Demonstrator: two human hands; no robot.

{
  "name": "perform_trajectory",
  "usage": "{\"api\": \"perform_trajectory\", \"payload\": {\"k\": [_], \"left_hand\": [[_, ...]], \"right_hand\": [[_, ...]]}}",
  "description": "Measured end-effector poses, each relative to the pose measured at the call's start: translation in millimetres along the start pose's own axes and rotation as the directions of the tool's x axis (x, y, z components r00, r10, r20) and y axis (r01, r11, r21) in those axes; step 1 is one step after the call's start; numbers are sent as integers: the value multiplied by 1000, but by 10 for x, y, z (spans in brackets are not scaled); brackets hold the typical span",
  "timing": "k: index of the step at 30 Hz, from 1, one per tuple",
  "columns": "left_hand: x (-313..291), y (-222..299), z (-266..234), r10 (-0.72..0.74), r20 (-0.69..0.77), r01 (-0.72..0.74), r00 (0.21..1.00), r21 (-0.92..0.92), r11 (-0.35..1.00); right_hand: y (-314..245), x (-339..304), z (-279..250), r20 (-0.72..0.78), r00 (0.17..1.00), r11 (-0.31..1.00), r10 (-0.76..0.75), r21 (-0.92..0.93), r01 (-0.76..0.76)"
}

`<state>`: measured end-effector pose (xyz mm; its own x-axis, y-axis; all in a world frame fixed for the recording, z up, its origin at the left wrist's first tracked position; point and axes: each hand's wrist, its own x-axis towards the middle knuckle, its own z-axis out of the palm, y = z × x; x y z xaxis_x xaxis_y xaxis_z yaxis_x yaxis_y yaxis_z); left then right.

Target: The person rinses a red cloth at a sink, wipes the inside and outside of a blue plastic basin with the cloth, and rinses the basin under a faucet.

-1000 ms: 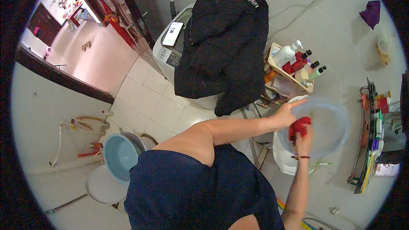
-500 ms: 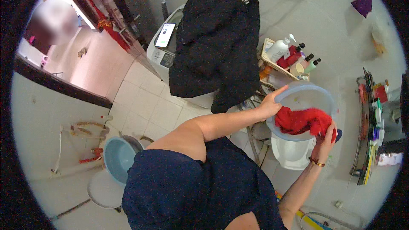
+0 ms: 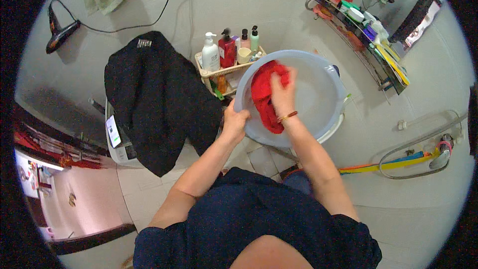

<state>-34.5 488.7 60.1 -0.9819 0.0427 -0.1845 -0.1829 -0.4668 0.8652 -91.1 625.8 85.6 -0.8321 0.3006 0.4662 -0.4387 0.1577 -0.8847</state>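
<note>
Plainly, the left hand grips one basin, the right hand one red cloth, near four pump bottles.

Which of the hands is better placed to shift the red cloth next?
Probably the right hand: it is on the red cloth inside the pale-blue basin, while the left hand grips the basin's left rim.

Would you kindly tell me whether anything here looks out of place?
The rectangular, bright-screened smartphone lies near the edge of the boxy white appliance, where it might get knocked off; no spill shows.
</note>
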Motion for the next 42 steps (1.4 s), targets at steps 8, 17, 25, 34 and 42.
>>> {"api": "perform_trajectory", "payload": {"k": [8, 17, 25, 34, 42], "left_hand": [[-19, 174, 168, 98, 41, -95, 994, -72, 993], [57, 162, 139, 227, 40, -227, 973, 314, 922], [228, 78, 234, 282, 31, -282, 959, 222, 933], [157, 426, 73, 264, -52, -251, 963, 185, 950], [271, 543, -325, 272, -173, -259, 947, 93, 961]], "right_hand": [[-590, -303, 35, 437, 784, 828, -441, -140, 544], [-890, 352, -257, 213, 818, 589, -534, -601, 541], [-832, -96, 68, 541, 729, 598, -419, -440, 670], [-716, 687, -714, 176, 927, 462, -331, -826, 322], [-180, 525, -1279, 97, 967, 964, 236, 104, -245]]}}
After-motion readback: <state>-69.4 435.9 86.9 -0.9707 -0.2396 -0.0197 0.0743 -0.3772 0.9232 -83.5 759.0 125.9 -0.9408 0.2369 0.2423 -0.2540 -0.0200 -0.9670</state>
